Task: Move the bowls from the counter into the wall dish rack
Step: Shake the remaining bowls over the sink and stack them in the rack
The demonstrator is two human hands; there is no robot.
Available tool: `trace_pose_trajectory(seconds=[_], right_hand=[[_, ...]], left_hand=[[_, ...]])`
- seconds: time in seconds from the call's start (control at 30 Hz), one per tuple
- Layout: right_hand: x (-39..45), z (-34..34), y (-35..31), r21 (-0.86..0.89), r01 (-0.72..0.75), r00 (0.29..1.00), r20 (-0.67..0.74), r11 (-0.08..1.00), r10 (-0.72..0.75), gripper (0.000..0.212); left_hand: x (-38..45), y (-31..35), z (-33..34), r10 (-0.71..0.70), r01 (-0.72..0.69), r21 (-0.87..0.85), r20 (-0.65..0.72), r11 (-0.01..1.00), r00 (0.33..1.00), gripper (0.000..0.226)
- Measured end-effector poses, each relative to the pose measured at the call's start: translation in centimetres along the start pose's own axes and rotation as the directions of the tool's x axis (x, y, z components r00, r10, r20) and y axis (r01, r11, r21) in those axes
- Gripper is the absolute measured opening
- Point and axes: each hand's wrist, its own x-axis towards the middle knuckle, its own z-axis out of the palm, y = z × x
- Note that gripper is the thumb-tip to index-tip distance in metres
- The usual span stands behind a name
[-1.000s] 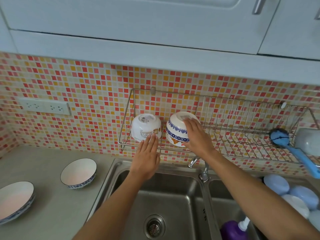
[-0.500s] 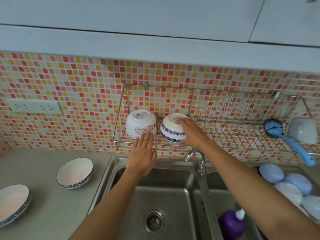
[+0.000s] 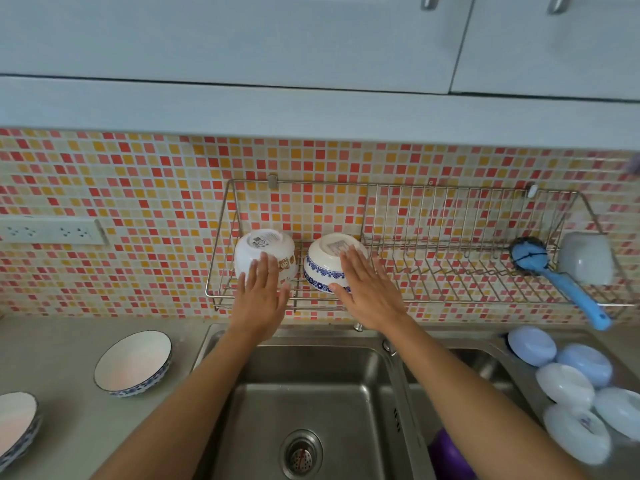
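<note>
Nearest me, two bowls (image 3: 133, 363) sit on the surface (image 3: 69, 341). Beyond, my left hand (image 3: 260, 296) and right hand (image 3: 366, 293) lie flat, fingers extended, seemingly touching two upturned bowls (image 3: 323, 263) in the wall dish rack (image 3: 450, 258).

Two bowls (image 3: 265, 256) side by side in rack (image 3: 450, 271), sink (image 3: 311, 393) below
</note>
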Motion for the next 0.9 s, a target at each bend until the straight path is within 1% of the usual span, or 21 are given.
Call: trace_pose_trajectory(seconds=[0.1, 0.23, 0.33, 0.5, 0.57, 0.63, 0.7, 0.77, 0.83, 0.9], right_hand=[[0.1, 0.1, 0.0, -0.002, -0.012, 1.000, 0.012, 1.000, 0.012, 0.076], [0.4, 0.4, 0.0, 0.001, -0.038, 0.999, 0.013, 0.999, 0.038, 0.080], [0.5, 0.6, 0.3, 0.014, -0.042, 0.999, 0.008, 0.999, 0.042, 0.083], [0.4, 0.2, 0.2, 0.032, -0.037, 0.999, 0.018, 0.999, 0.037, 0.080], [0.3, 0.2, 0.2, 0.038, -0.039, 0.999, 0.000, 0.999, 0.039, 0.078], [0.1, 0.3, -0.2, 0.062, -0.036, 0.997, -0.064, 0.997, 0.040, 0.077], [-0.4, 0.6, -1.7, 0.117, -0.005, 0.988, -0.153, 0.993, 0.023, 0.077], [-1.1, 1.1, -4.4, 0.201, 0.089, 0.977, -0.207, 0.975, -0.046, 0.074], [-1.8, 1.7, -8.0, 0.258, 0.208, 0.958, -0.246, 0.944, -0.145, 0.070], [-2.4, 2.4, -12.5, 0.328, 0.298, 0.939, -0.270, 0.896, -0.214, 0.068]], left_hand=[[0.6, -0.4, 0.1, -0.047, 0.047, 0.031, 0.006, 0.998, 0.999, 0.070], [0.6, -0.5, 0.4, -0.046, 0.047, 0.047, -0.015, 0.998, 0.999, 0.076], [0.8, -0.4, 0.4, -0.043, 0.044, 0.049, -0.026, 0.998, 0.999, 0.076], [-0.5, -0.3, 0.4, -0.038, 0.039, 0.037, -0.025, 0.999, 0.999, 0.074], [-2.1, -0.4, 0.3, -0.015, 0.016, 0.028, -0.022, 0.999, 1.000, 0.072], [-4.2, -0.8, 0.0, -0.016, 0.016, -0.014, 0.003, 1.000, 1.000, 0.069], [-6.5, -2.0, -0.4, -0.061, 0.063, -0.056, 0.023, 0.996, 0.998, 0.068], [-9.0, -4.0, -1.2, -0.147, 0.148, -0.056, 0.018, 0.987, 0.989, 0.068], [-11.4, -6.5, -2.2, -0.269, 0.270, -0.068, 0.024, 0.960, 0.963, 0.071], [-13.9, -9.6, -3.5, -0.383, 0.384, -0.096, 0.029, 0.918, 0.923, 0.072]])
